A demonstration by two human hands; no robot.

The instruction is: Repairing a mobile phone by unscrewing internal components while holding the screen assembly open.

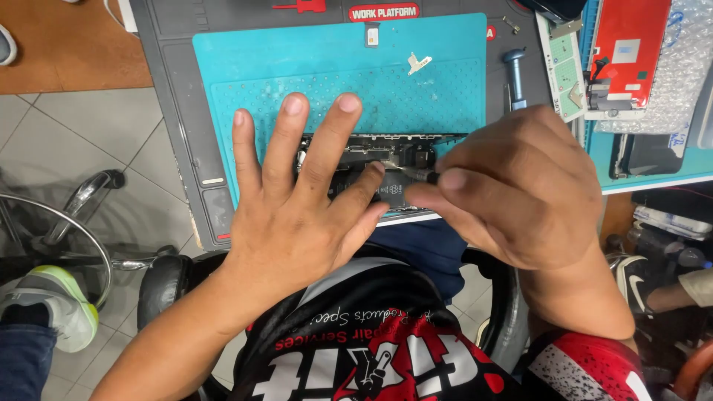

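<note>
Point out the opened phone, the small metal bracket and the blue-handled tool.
Opened phone [397, 167], head view, exposed insides between the hands.
Metal bracket [418, 63], head view, its middle, on the teal mat.
Blue-handled tool [515, 78], head view, its handle.

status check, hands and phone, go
Left hand flat, pinning opened phone on teal mat. Right hand pinched at phone's middle; tool not discernible. Blue screwdriver lies beside, apart.

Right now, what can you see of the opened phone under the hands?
The phone lies flat on the teal mat, its long side across the view, opened so dark internals, metal shields and a black battery show. The left hand presses on its left part with fingers spread. The right hand covers its right end, fingertips pinched at the middle; whether they hold a tool cannot be told.
</note>
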